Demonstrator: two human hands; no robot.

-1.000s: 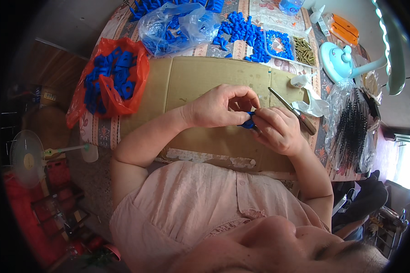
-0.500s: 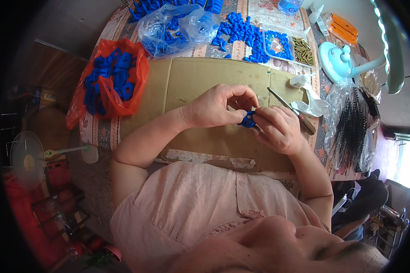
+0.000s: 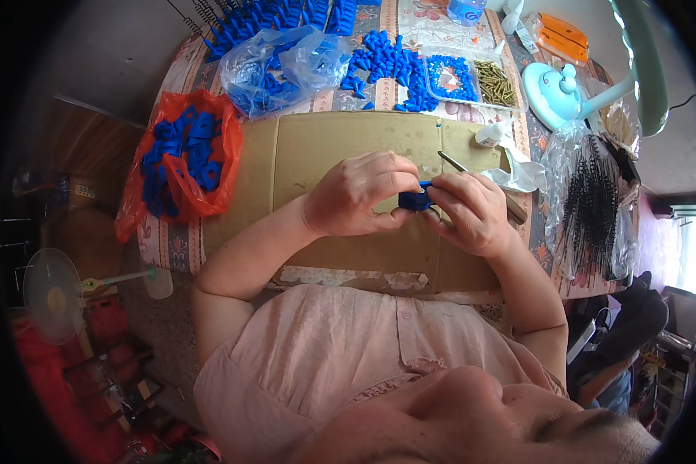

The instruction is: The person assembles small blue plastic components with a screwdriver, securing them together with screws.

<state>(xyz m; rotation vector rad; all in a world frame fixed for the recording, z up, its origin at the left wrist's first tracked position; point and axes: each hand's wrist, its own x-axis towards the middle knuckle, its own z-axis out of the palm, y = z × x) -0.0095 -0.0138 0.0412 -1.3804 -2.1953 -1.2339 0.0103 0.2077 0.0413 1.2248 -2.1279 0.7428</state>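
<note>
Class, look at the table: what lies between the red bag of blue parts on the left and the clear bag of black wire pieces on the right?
In the head view, a brown cardboard sheet spans the stretch between the red bag and the clear bag. Over it, the left hand and right hand hold a small blue part.

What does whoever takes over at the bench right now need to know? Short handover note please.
Left hand: fingers pinch the small blue plastic part from the left.
Right hand: fingers grip the same part from the right, over the cardboard sheet.
Stock: blue parts in the red bag, the clear bag, a loose pile and a clear tray; brass pieces beside it. Thin metal tool lies on the cardboard by the right hand; bag of black wire pieces to the right.
Done: cannot tell how many.
Left: the part in hand; much stock remains.
</note>
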